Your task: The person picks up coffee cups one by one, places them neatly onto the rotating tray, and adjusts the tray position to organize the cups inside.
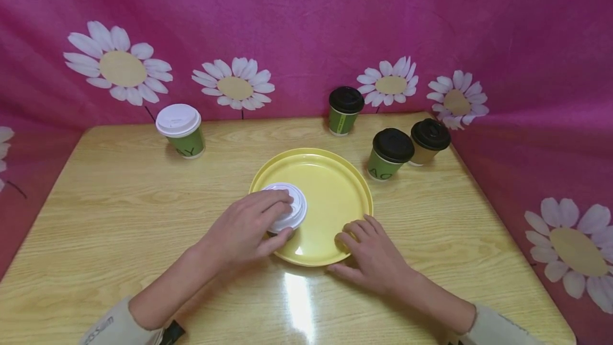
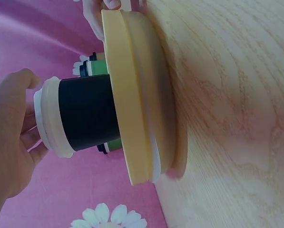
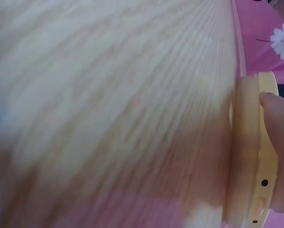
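A black paper cup with a white lid stands on the left part of a round yellow tray. My left hand is over this lid, fingers above it and thumb by its near edge, not wrapped round the cup. In the left wrist view the thumb tip is beside the lid and the other fingers are partly hidden behind it. My right hand grips the tray's near right rim, its thumb on the outer wall in the right wrist view and its fingers over the edge.
Behind the tray to the left stands a green cup with a white lid. Black-lidded cups stand to the right: a green one at the back, another green one, and a brown one. A pink flowered cloth borders the wooden table.
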{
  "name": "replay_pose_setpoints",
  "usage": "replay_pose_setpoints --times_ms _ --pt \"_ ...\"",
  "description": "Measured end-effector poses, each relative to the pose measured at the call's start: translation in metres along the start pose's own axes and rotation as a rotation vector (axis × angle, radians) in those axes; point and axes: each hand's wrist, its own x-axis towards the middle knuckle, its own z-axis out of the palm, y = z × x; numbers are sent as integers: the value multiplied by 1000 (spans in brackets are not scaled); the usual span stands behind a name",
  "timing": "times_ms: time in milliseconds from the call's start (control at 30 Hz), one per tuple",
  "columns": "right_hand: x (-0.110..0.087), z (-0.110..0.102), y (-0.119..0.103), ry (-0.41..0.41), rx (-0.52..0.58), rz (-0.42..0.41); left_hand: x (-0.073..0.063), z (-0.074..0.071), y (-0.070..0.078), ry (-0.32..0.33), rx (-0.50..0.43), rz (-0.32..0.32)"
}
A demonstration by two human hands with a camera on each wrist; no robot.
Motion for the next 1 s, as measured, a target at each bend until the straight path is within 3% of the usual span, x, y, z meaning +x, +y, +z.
replay_pose_setpoints --times_ms 333,1000 --pt "-1 2 -14 -7 -9 76 0 -1 -3 7 -2 -10" --pt "2 1 -36 -31 -61 106 2 -3 -7 -5 2 -67"
